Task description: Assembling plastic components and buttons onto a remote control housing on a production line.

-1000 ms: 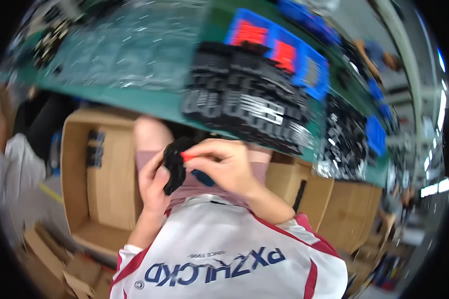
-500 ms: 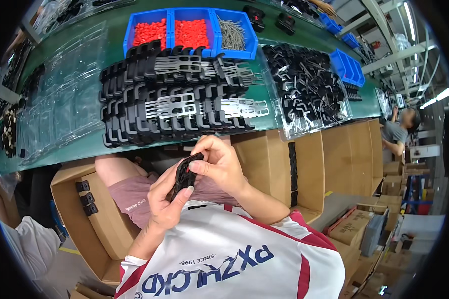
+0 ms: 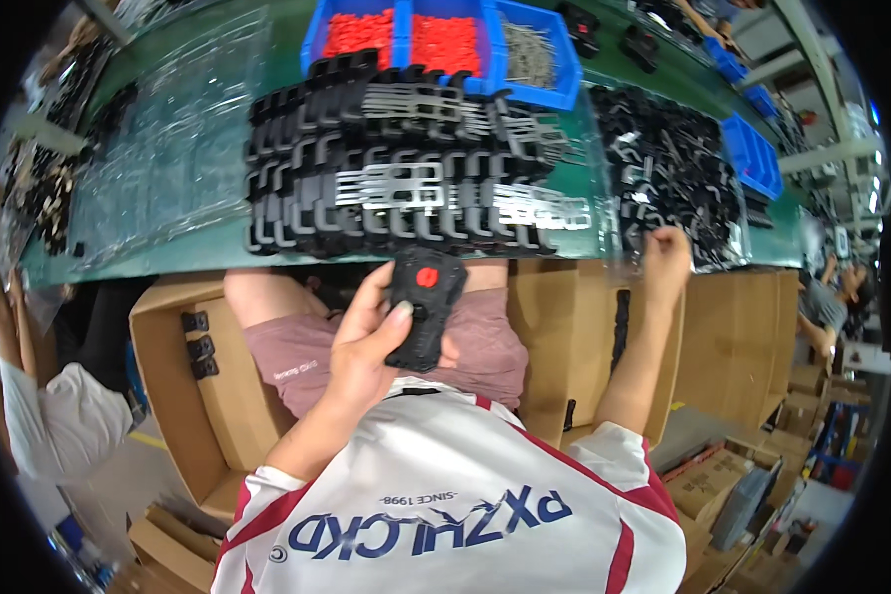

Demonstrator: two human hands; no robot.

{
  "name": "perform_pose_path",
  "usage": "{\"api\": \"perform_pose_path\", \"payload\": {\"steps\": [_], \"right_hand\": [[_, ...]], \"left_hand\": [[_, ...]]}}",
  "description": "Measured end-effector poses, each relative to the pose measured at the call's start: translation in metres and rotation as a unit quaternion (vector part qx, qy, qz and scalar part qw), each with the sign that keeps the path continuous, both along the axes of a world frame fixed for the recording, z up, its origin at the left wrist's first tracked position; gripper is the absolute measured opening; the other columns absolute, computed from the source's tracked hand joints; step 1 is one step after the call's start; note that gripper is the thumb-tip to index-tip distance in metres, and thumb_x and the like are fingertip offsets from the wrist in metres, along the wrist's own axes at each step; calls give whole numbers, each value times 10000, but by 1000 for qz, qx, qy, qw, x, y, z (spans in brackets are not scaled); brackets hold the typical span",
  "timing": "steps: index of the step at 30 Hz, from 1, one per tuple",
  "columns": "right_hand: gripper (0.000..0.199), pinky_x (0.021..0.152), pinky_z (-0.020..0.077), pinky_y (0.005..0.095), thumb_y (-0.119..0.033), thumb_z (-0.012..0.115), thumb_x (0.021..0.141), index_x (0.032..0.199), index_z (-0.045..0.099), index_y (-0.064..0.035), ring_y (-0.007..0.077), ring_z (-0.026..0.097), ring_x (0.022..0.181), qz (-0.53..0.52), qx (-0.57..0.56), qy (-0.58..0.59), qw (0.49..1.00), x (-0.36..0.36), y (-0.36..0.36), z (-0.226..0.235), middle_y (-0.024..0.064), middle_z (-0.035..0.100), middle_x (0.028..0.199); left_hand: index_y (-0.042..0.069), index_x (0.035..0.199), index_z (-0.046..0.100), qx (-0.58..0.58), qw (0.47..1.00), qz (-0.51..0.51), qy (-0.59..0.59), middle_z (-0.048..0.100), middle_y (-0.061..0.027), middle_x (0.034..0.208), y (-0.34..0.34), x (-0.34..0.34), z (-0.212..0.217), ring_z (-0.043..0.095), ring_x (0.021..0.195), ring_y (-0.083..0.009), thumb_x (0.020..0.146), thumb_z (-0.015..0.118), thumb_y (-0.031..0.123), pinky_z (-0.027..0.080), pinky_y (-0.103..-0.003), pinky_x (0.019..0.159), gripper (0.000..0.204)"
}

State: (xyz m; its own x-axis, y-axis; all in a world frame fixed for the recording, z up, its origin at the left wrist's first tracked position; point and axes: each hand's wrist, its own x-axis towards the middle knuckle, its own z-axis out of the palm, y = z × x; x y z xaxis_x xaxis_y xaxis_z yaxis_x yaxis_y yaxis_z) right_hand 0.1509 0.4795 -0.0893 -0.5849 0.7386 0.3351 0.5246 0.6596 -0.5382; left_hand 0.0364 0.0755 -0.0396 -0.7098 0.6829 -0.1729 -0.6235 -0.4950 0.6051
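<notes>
My left hand (image 3: 366,346) holds a black plastic housing (image 3: 424,309) with a red button on its face, above my lap and just below the table edge. My right hand (image 3: 665,259) is stretched out to the right, its fingers at the near edge of a heap of loose black plastic parts (image 3: 668,183) on the green table (image 3: 119,262). Whether the right fingers have pinched a part I cannot tell. Rows of assembled black housings with metal clips (image 3: 406,183) lie on the table straight ahead.
Blue bins with red buttons (image 3: 406,40) and metal springs (image 3: 530,54) stand at the back. Clear plastic bags (image 3: 168,139) cover the table's left. Open cardboard boxes (image 3: 183,386) (image 3: 723,337) flank my legs. Another person (image 3: 40,416) is at the left, one more at far right.
My right hand has let go of the black housing and reached out right to the heap of parts. The left hand now holds the housing alone, button side up.
</notes>
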Motion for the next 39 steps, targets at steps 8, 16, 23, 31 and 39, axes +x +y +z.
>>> {"api": "perform_pose_path", "payload": {"steps": [8,16,23,31,39], "right_hand": [[292,549,406,175,18,588,777,1062,605,-44,85,512,667,-36,-39,261,964,15,-16,42,63,626,845],[321,433,403,163,-33,563,809,1117,472,-30,129,516,541,321,-632,284,646,-53,-162,76,226,619,953],[277,462,449,187,-5,618,823,1082,538,47,113,517,545,362,-660,235,615,-76,-206,71,152,615,881],[278,492,466,197,42,655,790,1053,565,57,111,520,592,356,-645,216,640,-71,-213,71,126,605,866],[345,485,449,182,69,668,761,1082,545,38,107,517,648,354,-654,189,641,-71,-216,70,128,609,886]], "left_hand": [[-18,1307,337,2,1000,-14,-4,569,-226,1093,-5,-3,-1,665,761,-317,942,475,107,566,-368,658,410],[-29,1264,352,-49,998,-17,40,556,-237,1020,0,3,5,658,718,-333,951,473,211,563,-371,621,413],[-42,1276,349,-31,998,-1,52,556,-248,1030,-1,8,3,655,717,-313,970,427,353,562,-360,630,505],[-40,1284,348,-76,993,3,85,561,-258,1032,-5,8,1,652,720,-300,977,376,442,559,-355,630,572],[-52,1251,389,-123,989,7,83,603,-222,944,-7,10,3,650,656,-257,951,496,237,552,-309,577,429]]}}
